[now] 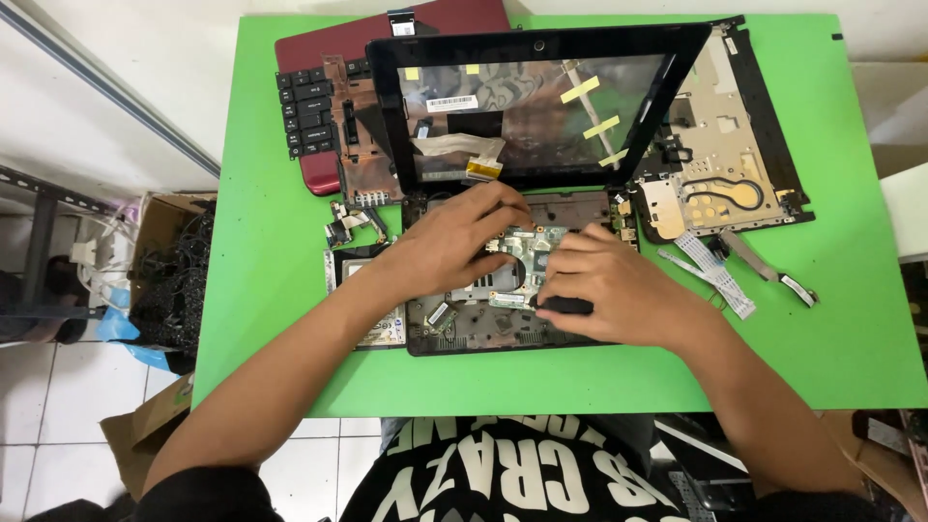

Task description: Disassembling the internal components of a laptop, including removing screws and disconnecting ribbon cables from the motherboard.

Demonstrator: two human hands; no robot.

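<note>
Two hands, left hand (462, 242) and right hand (609, 285), press curled fingers onto one circuit board (527, 253).

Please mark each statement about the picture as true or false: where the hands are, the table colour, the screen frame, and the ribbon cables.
1. Both hands rest on the opened laptop base. True.
2. The table is blue. False: it is green.
3. The screen frame lies beyond the hands. True.
4. The left hand holds the white ribbon cables. False: they lie on the table, right of the right hand.
</note>
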